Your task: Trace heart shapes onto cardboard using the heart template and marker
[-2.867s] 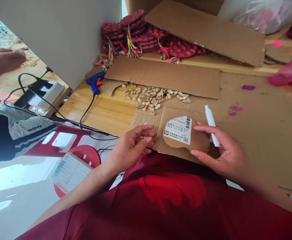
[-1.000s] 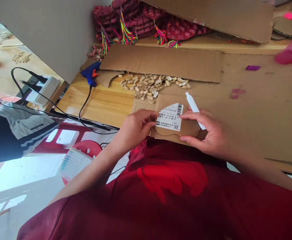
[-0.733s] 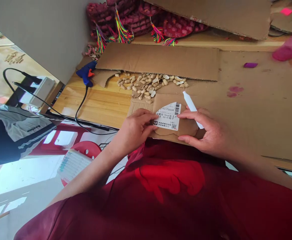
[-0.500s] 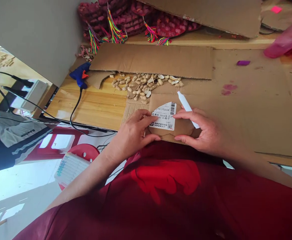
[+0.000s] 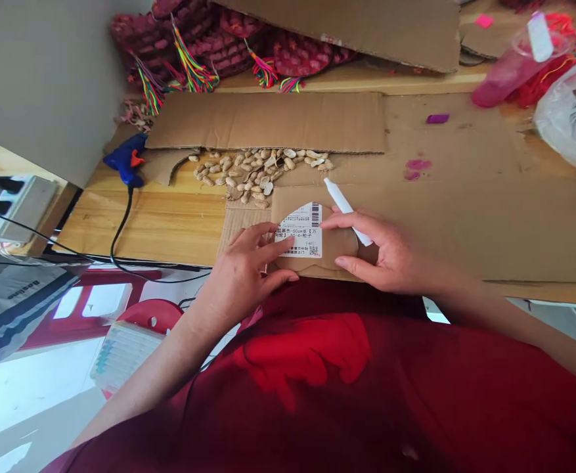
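Note:
A rounded cut-out piece of cardboard (image 5: 339,244) lies on a larger cardboard sheet at the table's front edge, a printed white label on top. My left hand (image 5: 245,266) grips its left side, fingers over the label and thumb at the near edge. My right hand (image 5: 386,253) has a white marker pen (image 5: 339,196) tucked between its fingers, the narrow end pointing away from me. The index fingertip and thumb of that hand also touch the cut-out's right side. Part of the pen is hidden beneath the index finger.
Peanuts (image 5: 255,172) lie loose beyond the cut-out, before a cardboard strip (image 5: 268,121). A blue glue gun (image 5: 126,159) with a cord sits left. Rightward are a purple cap (image 5: 437,119), a pink cup (image 5: 499,82) and a plastic bag (image 5: 568,125). Tasselled red pouches (image 5: 302,52) stand behind.
The view has swung right, so the scene sits further left and the plastic bag shows. My right thumb has slid a little; both hands stay at the cardboard cut-out.

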Motion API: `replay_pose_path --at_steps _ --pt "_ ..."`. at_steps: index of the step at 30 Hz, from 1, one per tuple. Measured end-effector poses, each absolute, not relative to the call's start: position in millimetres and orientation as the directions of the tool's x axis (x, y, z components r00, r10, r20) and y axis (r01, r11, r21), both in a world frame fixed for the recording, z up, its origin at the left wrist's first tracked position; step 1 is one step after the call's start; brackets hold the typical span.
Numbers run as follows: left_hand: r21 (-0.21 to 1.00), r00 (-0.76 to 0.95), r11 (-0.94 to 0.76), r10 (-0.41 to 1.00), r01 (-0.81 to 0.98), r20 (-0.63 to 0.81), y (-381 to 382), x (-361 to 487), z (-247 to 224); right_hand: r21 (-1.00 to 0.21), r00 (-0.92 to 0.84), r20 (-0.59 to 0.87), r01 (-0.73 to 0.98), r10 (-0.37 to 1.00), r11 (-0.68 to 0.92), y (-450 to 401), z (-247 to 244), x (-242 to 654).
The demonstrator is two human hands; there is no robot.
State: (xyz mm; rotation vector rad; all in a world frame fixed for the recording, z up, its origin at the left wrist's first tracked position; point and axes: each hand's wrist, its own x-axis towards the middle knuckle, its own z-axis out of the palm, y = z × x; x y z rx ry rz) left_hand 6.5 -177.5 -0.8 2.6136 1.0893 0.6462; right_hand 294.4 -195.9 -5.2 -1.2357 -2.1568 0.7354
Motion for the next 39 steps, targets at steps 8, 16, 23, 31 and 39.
replay_pose_path --at_steps 8,16,23,31,39 --pt "0.397 0.614 -0.675 0.735 0.621 0.288 -178 7 -1 -0.647 -0.478 0.16 0.61 0.864 0.457 -195 -4 295" --pt "0.407 0.61 -0.666 0.742 0.625 0.278 -178 6 1 -0.665 -0.461 0.144 0.61 0.876 0.431 -193 -9 296" --pt "0.344 0.677 -0.713 0.696 0.611 0.24 -179 10 9 -0.651 -0.461 0.145 0.622 0.875 0.435 -192 -3 295" --pt "0.397 0.744 -0.753 0.632 0.525 0.216 -167 5 18 -0.65 -0.462 0.123 0.631 0.878 0.424 -191 -4 296" --pt "0.435 0.772 -0.74 0.619 0.514 0.141 -148 0 27 -0.642 -0.456 0.105 0.647 0.884 0.41 -189 -5 297"
